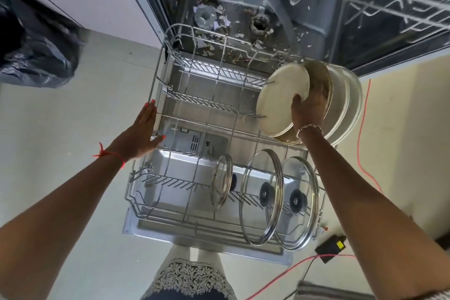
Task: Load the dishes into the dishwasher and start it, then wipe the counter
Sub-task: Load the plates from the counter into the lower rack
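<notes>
Plate [280, 102] gripped by right hand [310, 111] fingers, left hand [141, 131] fingers straight against rack [155, 75]

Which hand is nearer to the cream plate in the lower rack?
Right. The right hand grips the cream plate at its lower edge; the left hand touches the left rim of the lower rack, across from it.

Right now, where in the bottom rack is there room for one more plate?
The left half of the rack is bare, from the left hand across to the plates and, nearer the front, to the glass lids. The right side is crowded.
</notes>
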Demonstrator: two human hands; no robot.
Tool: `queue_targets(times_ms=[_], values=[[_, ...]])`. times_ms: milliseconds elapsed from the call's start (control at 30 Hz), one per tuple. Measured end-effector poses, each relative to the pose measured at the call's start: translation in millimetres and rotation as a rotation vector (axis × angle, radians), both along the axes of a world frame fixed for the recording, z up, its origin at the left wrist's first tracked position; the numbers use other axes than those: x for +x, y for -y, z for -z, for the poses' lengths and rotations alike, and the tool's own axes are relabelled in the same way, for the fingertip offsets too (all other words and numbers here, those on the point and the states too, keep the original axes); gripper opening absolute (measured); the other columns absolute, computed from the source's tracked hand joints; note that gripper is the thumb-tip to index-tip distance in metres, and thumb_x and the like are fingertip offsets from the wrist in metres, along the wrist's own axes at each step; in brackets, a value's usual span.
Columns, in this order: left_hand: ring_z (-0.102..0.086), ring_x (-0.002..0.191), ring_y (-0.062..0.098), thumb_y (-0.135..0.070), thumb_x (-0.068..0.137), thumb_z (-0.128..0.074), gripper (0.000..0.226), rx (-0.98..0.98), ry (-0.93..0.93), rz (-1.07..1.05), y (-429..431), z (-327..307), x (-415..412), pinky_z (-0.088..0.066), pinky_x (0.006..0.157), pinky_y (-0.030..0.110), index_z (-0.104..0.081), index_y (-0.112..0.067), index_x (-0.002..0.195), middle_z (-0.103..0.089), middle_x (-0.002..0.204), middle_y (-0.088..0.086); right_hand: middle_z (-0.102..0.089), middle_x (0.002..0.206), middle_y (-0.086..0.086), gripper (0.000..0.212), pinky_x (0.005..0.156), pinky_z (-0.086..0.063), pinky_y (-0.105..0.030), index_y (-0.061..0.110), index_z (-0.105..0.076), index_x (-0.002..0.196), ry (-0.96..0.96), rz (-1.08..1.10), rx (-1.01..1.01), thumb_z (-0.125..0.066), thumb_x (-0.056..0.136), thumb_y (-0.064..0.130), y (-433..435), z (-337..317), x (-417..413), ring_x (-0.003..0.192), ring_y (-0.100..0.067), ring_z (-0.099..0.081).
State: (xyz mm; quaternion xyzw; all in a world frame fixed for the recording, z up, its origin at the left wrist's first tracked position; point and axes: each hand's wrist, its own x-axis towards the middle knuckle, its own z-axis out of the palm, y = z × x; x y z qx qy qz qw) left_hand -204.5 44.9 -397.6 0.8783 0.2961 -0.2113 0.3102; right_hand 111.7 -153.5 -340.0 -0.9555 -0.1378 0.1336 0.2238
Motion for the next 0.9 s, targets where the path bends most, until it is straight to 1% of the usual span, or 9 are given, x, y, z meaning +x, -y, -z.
queue_targets(times_ms=[67,133,233,300,433,567,700,767,900], values=[[0.015,0.140,0.013,-0.028,0.093,-0.054,0.083,0.032,-0.005,0.020,-2.7,-8.0,1.2,-0.002,0.112,0.024,0.002,0.005,0.145,0.013,0.155,0.010,-0.037,0.143,-0.017,0.059,0.108,-0.020,-0.023,0.000,-0.030,0.141,0.047,-0.063,0.009,-0.053,0.086,0.005,2.9,-5.4,-2.5,0.133,-0.029,-0.033],[0.011,0.142,0.016,-0.031,0.093,-0.053,0.082,0.089,-0.003,0.052,-4.6,-20.4,3.1,-0.001,0.114,0.026,-0.002,0.006,0.145,0.008,0.156,0.013,-0.035,0.143,-0.019,0.061,0.111,-0.017,-0.027,-0.001,-0.031,0.140,0.079,-0.150,0.002,-0.053,0.084,0.003,6.2,-15.0,-7.1,0.134,-0.031,-0.030],[0.013,0.141,0.016,-0.036,0.094,-0.050,0.081,0.131,-0.022,0.083,-7.1,-48.5,8.9,0.001,0.115,0.031,-0.002,0.002,0.147,0.008,0.156,0.012,-0.036,0.140,-0.025,0.057,0.108,-0.030,-0.041,-0.004,-0.031,0.139,0.015,-0.274,-0.086,-0.051,0.086,0.002,8.9,-37.4,-17.2,0.128,-0.039,-0.035],[0.015,0.141,0.015,-0.038,0.095,-0.048,0.079,0.140,-0.024,0.079,-6.2,-74.8,13.5,0.004,0.114,0.032,-0.002,-0.001,0.148,0.008,0.156,0.010,-0.034,0.141,-0.026,0.054,0.107,-0.034,-0.045,-0.005,-0.029,0.139,-0.036,-0.372,-0.172,-0.048,0.090,0.005,10.8,-57.4,-26.4,0.129,-0.040,-0.035],[0.013,0.143,0.018,-0.040,0.096,-0.043,0.075,0.166,-0.032,0.096,1.3,-131.2,24.2,0.006,0.115,0.031,-0.003,-0.005,0.149,0.006,0.157,0.010,-0.036,0.138,-0.027,0.051,0.108,-0.030,-0.042,-0.007,-0.028,0.139,-0.115,-0.485,-0.240,-0.045,0.093,0.008,13.5,-103.6,-49.9,0.127,-0.039,-0.035],[0.015,0.143,0.019,-0.043,0.097,-0.037,0.073,0.177,-0.034,0.097,24.7,-198.5,28.6,0.009,0.115,0.031,0.001,-0.008,0.149,0.014,0.154,0.005,-0.033,0.140,-0.022,0.046,0.108,-0.028,-0.036,-0.004,-0.028,0.137,-0.189,-0.511,-0.254,-0.038,0.097,0.016,14.9,-159.7,-84.8,0.130,-0.032,-0.033],[0.024,0.135,0.015,-0.042,0.099,-0.035,0.071,0.173,-0.002,0.102,47.7,-247.1,22.1,0.014,0.110,0.028,0.003,-0.007,0.149,0.010,0.157,0.009,-0.029,0.146,-0.016,0.048,0.112,-0.027,-0.034,-0.002,-0.027,0.140,-0.195,-0.571,-0.234,-0.034,0.099,0.024,16.4,-199.1,-113.5,0.136,-0.027,-0.029],[0.025,0.133,0.014,-0.043,0.099,-0.034,0.072,0.188,-0.002,0.096,55.5,-268.5,15.9,0.014,0.109,0.028,0.004,-0.008,0.149,0.010,0.157,0.009,-0.029,0.146,-0.017,0.050,0.112,-0.029,-0.034,-0.002,-0.027,0.139,-0.196,-0.576,-0.225,-0.028,0.099,0.028,18.3,-217.5,-124.9,0.136,-0.028,-0.030],[0.022,0.138,0.017,-0.048,0.098,-0.031,0.073,0.244,0.013,0.068,64.9,-297.4,6.8,0.015,0.108,0.028,0.002,-0.008,0.149,0.008,0.157,0.010,-0.014,0.155,-0.013,0.056,0.117,-0.013,-0.034,0.002,-0.015,0.146,-0.162,-0.690,-0.295,-0.027,0.101,0.032,15.3,-242.9,-135.3,0.144,-0.023,-0.012]])
